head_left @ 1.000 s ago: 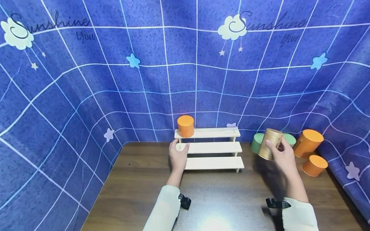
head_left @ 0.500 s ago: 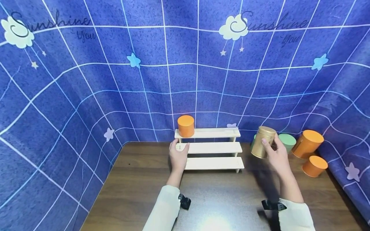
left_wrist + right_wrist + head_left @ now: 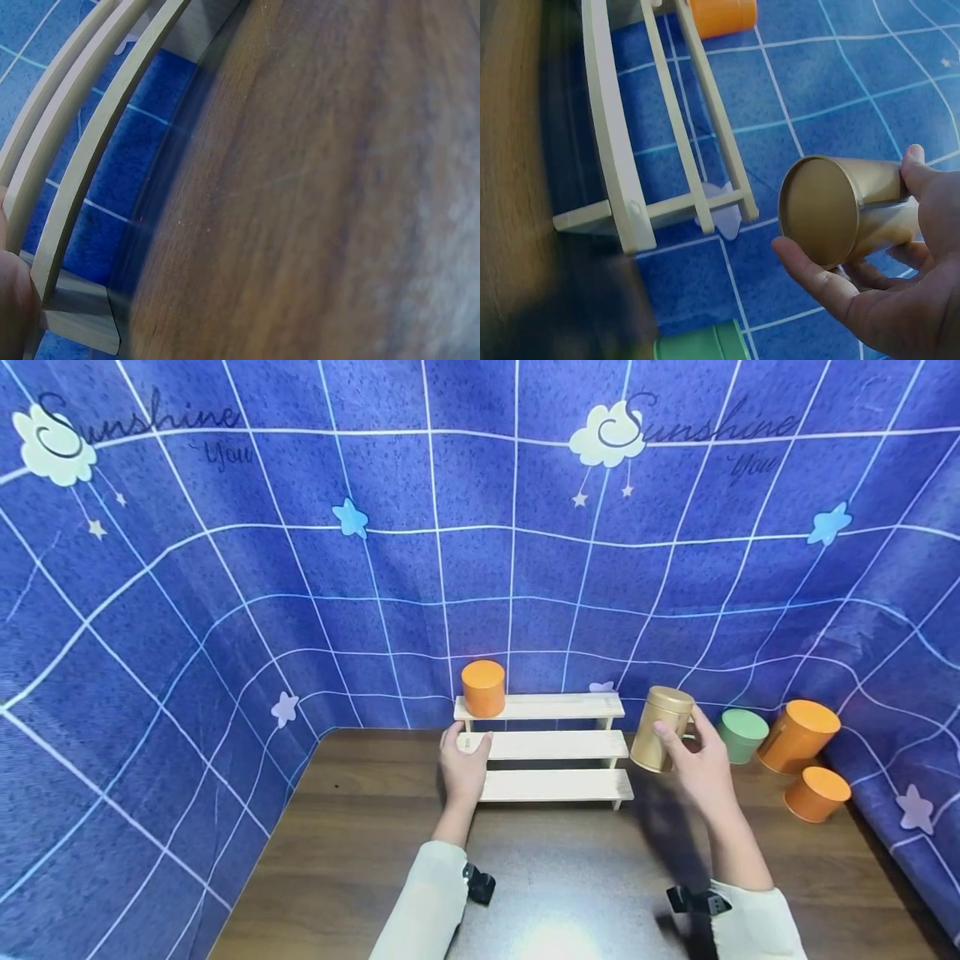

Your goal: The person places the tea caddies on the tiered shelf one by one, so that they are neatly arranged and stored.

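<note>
My right hand [image 3: 701, 764] holds a gold tin [image 3: 658, 735] by its side, raised over the table just right of the shelf. Its round base [image 3: 817, 214] faces the right wrist camera, with thumb and fingers on opposite sides. My left hand [image 3: 463, 768] grips the left end of a pale three-tier wooden shelf [image 3: 555, 787]; in the left wrist view only part of that hand shows, against the end of the boards. On the top tier, at the left, sits a short orange tin [image 3: 483, 691]. The middle and bottom tiers bear nothing in the head view.
Right of the gold tin stand a green tin [image 3: 742, 737], a larger orange tin [image 3: 800, 737] and a low orange tin [image 3: 817, 795]. Another green tin is mostly hidden behind the gold one. A blue gridded cloth [image 3: 390, 568] hangs behind the wooden table [image 3: 360, 843].
My right hand has carried the gold tin left, from in front of the green tins towards the shelf's right end. The left hand and the shelf have stayed in place.
</note>
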`<state>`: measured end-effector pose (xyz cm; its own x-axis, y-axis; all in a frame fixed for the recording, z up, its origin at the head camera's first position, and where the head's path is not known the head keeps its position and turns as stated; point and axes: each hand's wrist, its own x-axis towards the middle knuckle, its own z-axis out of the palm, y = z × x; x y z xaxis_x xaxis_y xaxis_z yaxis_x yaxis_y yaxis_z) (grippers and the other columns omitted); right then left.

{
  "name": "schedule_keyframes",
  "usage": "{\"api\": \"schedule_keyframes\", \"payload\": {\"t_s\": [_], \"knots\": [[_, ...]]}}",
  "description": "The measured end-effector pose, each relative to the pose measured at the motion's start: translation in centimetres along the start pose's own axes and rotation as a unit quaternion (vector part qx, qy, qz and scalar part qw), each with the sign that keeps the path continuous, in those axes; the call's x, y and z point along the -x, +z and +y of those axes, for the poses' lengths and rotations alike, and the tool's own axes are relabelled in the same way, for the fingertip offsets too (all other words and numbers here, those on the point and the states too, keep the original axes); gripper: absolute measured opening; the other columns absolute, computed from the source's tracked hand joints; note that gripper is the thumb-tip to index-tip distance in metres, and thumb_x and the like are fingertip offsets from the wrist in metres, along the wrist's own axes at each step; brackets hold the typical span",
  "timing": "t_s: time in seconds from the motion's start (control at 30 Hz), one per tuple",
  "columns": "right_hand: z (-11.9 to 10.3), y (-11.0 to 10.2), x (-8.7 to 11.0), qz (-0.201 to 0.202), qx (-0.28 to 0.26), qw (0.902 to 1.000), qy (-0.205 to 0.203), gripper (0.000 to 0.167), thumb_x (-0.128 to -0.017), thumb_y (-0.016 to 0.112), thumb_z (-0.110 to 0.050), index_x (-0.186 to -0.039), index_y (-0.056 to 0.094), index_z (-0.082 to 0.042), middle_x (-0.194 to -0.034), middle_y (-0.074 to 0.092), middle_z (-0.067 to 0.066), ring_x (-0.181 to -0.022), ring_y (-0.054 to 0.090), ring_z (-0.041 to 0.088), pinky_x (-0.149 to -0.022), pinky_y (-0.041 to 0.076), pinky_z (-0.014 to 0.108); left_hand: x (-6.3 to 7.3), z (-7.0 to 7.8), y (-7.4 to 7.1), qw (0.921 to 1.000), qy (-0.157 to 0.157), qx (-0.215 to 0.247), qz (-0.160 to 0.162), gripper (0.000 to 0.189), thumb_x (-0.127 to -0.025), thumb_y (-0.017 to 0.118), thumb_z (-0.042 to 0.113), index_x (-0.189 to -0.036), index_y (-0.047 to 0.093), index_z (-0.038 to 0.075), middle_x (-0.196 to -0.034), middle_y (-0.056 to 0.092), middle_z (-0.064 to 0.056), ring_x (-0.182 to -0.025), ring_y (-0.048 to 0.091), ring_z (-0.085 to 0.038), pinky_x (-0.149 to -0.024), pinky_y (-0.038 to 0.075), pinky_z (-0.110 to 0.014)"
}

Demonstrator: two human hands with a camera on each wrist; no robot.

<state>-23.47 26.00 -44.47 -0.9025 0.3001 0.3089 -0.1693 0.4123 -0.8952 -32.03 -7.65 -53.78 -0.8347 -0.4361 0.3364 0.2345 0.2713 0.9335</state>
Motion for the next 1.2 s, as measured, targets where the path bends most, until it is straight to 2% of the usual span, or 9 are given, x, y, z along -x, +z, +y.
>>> {"api": "schedule_keyframes", "payload": {"t_s": [0.23, 0.47, 0.57, 0.7, 0.8, 0.93, 1.07, 1.2], "knots": [[-1.1, 0.7, 0.6, -0.01, -0.022, 0.9997, -0.007, 0.069, -0.097, 0.077, -0.02, -0.159, 0.045, -0.016, -0.102, 0.06, -0.009, -0.074, 0.064, -0.001, -0.064, 0.056, 0.019, 0.0, -0.1, -0.1, 1.0, -0.005, 0.004, -0.004, 0.057, -0.085, 0.088, 0.02, -0.135, 0.066, 0.001, -0.135, 0.067, -0.019, -0.134, 0.061, -0.036, -0.12, 0.042, -0.051], [-1.9, 1.7, 1.0, -0.023, -0.009, 0.9997, -0.006, 0.076, -0.095, 0.08, -0.02, -0.16, 0.04, -0.012, -0.118, 0.057, 0.01, -0.085, 0.062, -0.002, -0.069, 0.056, 0.017, -0.2, 0.2, -0.2, 1.0, 0.0, 0.004, -0.003, 0.058, -0.084, 0.089, 0.022, -0.134, 0.067, 0.001, -0.134, 0.067, -0.02, -0.133, 0.062, -0.036, -0.119, 0.044, -0.05], [-2.1, 2.1, 1.3, -0.034, -0.001, 0.9994, -0.01, 0.08, -0.095, 0.08, -0.022, -0.162, 0.037, -0.012, -0.122, 0.057, 0.014, -0.092, 0.062, 0.0, -0.074, 0.055, 0.015, -0.1, 0.1, -0.2, 1.0, 0.001, 0.008, -0.001, 0.057, -0.084, 0.089, 0.02, -0.133, 0.067, 0.0, -0.133, 0.067, -0.02, -0.132, 0.062, -0.037, -0.119, 0.043, -0.05], [-2.2, 2.5, 1.5, -0.059, 0.005, 0.9976, -0.037, 0.081, -0.098, 0.077, -0.022, -0.166, 0.033, -0.015, -0.125, 0.061, 0.023, -0.098, 0.062, 0.005, -0.078, 0.055, 0.015, 0.1, 0.0, -0.2, 1.0, -0.002, 0.007, 0.001, 0.057, -0.085, 0.089, 0.02, -0.133, 0.067, 0.001, -0.133, 0.067, -0.02, -0.132, 0.062, -0.036, -0.12, 0.043, -0.05], [-2.1, 2.9, 1.7, -0.075, 0.009, 0.9952, -0.062, 0.078, -0.101, 0.073, -0.021, -0.167, 0.031, -0.017, -0.126, 0.065, 0.025, -0.1, 0.062, 0.002, -0.082, 0.054, 0.014, 0.2, 0.1, -0.2, 1.0, -0.003, 0.002, 0.002, 0.056, -0.085, 0.089, 0.021, -0.133, 0.067, 0.001, -0.133, 0.068, -0.018, -0.132, 0.062, -0.035, -0.119, 0.043, -0.05], [-2.0, 3.6, 1.9, -0.076, 0.004, 0.9943, -0.075, 0.076, -0.102, 0.071, -0.019, -0.167, 0.032, -0.02, -0.123, 0.067, 0.022, -0.1, 0.061, -0.005, -0.089, 0.05, 0.011, 0.2, 0.1, -0.2, 1.0, -0.001, 0.005, 0.002, 0.055, -0.085, 0.089, 0.019, -0.133, 0.067, 0.001, -0.132, 0.068, -0.018, -0.132, 0.062, -0.036, -0.119, 0.044, -0.051], [-2.2, 4.4, 2.0, -0.075, -0.004, 0.9937, -0.083, 0.075, -0.101, 0.072, -0.019, -0.166, 0.034, -0.022, -0.118, 0.065, 0.02, -0.096, 0.062, -0.003, -0.087, 0.051, 0.012, 0.1, 0.1, -0.1, 1.0, 0.001, 0.002, 0.004, 0.055, -0.085, 0.088, 0.02, -0.132, 0.068, 0.002, -0.131, 0.068, -0.018, -0.131, 0.063, -0.035, -0.118, 0.044, -0.051], [-2.2, 5.3, 1.6, -0.084, -0.025, 0.9918, -0.093, 0.073, -0.101, 0.071, -0.017, -0.165, 0.035, -0.021, -0.123, 0.066, 0.02, -0.099, 0.062, 0.0, -0.086, 0.054, 0.017, 0.1, 0.1, -0.2, 1.0, 0.003, -0.004, 0.004, 0.055, -0.085, 0.089, 0.021, -0.132, 0.068, 0.001, -0.131, 0.069, -0.017, -0.131, 0.063, -0.034, -0.118, 0.045, -0.05]]}}
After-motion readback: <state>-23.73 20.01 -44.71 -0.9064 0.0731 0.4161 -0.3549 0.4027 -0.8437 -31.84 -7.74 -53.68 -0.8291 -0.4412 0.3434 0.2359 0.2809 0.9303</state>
